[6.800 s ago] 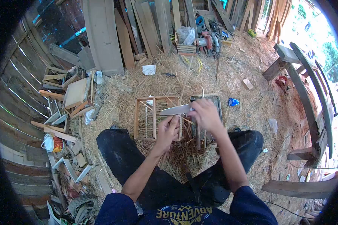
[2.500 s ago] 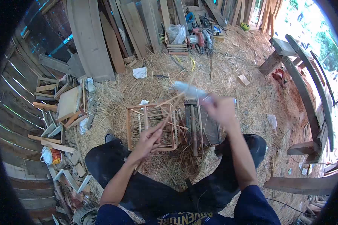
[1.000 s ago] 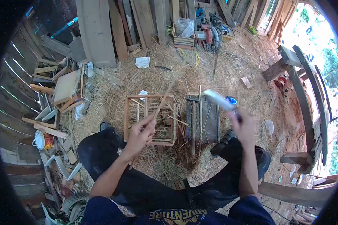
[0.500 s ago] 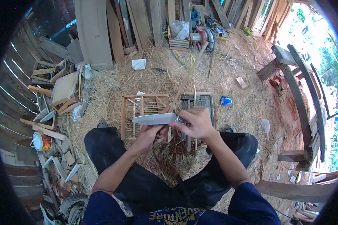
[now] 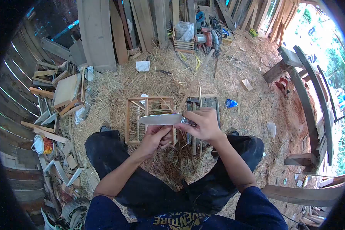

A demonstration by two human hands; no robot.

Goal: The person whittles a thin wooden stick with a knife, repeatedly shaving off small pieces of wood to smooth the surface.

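My right hand (image 5: 203, 124) is wrapped around the handle of a knife (image 5: 159, 119), whose broad blade points left. My left hand (image 5: 155, 138) is closed just below the blade, gripping the lower end of a long thin wooden strip (image 5: 195, 79). The strip slants up and right, away from my body, and passes behind the knife. Exactly where the blade meets it is hidden. Beneath my hands stands a slatted wooden frame (image 5: 127, 119). Right of it is a dark, shallow box (image 5: 214, 103) with sticks lying across it.
Wood shavings cover the ground. Boards (image 5: 97, 34) lean at the back beside a slatted crate (image 5: 184, 46) and a red power tool (image 5: 207, 37). Scrap wood and a paint can (image 5: 43, 145) lie left; a curved wooden structure (image 5: 308, 107) stands right.
The knife has shifted slightly right and up from my left hand. The strip's far end has dropped a little to the right. Both hands keep their grip.
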